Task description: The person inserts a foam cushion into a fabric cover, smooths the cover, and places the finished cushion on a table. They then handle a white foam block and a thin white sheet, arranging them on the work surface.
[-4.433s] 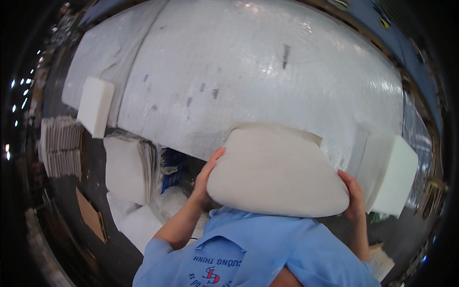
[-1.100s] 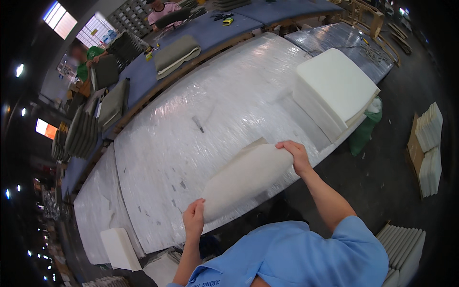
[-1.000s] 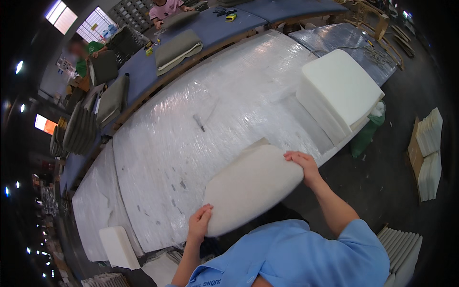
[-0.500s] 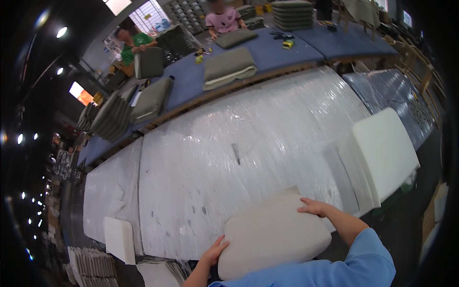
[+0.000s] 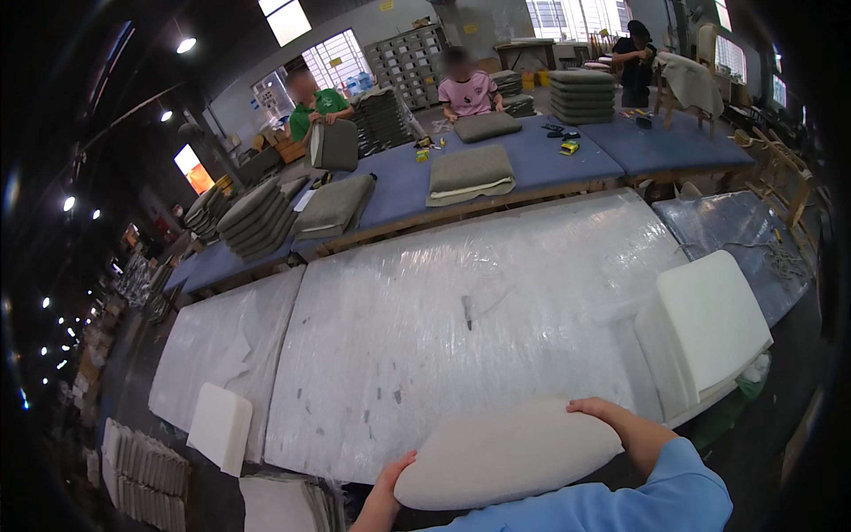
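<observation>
An off-white seat cushion (image 5: 507, 454) is held between my two hands at the near edge of the plastic-covered table (image 5: 390, 328). My left hand (image 5: 390, 481) is closed on its left side, the thumb along the upper corner. At the upper right corner my right hand (image 5: 596, 410) grips the cushion; its other fingers are partly hidden behind the edge. The cushion is tilted, so its broad face appears narrow. To the right of my right hand sits a stack of white foam pads (image 5: 716, 324) with rounded corners.
One white foam pad (image 5: 219, 427) lies at the table's left end. Bundled pale fabric pieces (image 5: 146, 483) and another pale stack (image 5: 279, 505) stand below it. Beyond, a blue table (image 5: 399, 199) carries grey-green cushions (image 5: 470, 171); several people work around it.
My hands have tilted the cushion, so less of its face shows. The head view has lifted, bringing more of the far room into sight.
</observation>
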A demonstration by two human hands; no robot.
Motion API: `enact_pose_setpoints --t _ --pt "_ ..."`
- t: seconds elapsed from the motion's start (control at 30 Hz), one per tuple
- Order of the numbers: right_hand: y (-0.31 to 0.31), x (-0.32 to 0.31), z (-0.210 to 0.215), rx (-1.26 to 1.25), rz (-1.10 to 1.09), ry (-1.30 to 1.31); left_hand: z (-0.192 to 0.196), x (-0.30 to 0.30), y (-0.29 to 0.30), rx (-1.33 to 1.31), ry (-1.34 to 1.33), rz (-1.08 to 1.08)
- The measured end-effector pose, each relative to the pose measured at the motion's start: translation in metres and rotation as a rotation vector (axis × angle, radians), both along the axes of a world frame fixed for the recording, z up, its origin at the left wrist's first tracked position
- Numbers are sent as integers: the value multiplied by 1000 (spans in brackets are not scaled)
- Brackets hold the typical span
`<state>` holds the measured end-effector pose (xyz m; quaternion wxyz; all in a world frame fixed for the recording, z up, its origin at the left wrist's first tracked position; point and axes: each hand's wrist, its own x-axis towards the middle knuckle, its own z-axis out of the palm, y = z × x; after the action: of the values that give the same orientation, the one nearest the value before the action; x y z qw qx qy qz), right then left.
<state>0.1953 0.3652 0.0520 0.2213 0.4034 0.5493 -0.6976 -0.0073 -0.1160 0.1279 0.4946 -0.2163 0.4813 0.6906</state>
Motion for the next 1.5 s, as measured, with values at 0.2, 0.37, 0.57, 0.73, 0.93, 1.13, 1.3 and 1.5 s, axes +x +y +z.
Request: enact_pose_setpoints --t 0.2,0.37,0.57,0.73,0.93,1.13,1.3,1.5 --pt "-11 28 -24 363 573 -65 -24 35 -10 8 -55 -98" --pt "-25 -22 -13 829 1025 -140 -16 22 -7 -49 -36 -262" --pt "-91 -107 2 892 1037 -68 -29 23 8 -261 -13 -427" --pt "-125 -105 -30 1187 941 -30 -42 21 20 -314 126 -573" --pt "-121 -99 -34 1175 1030 5 -49 23 16 -287 141 -576" --pt "-118 -102 -17 1082 931 112 -55 23 14 -382 258 -698" --pt "-110 -108 -4 1006 1130 -27 -59 18 32 -467 518 -875" --pt "-121 -114 -2 1165 1071 93 -63 10 82 -1021 1018 -1429"
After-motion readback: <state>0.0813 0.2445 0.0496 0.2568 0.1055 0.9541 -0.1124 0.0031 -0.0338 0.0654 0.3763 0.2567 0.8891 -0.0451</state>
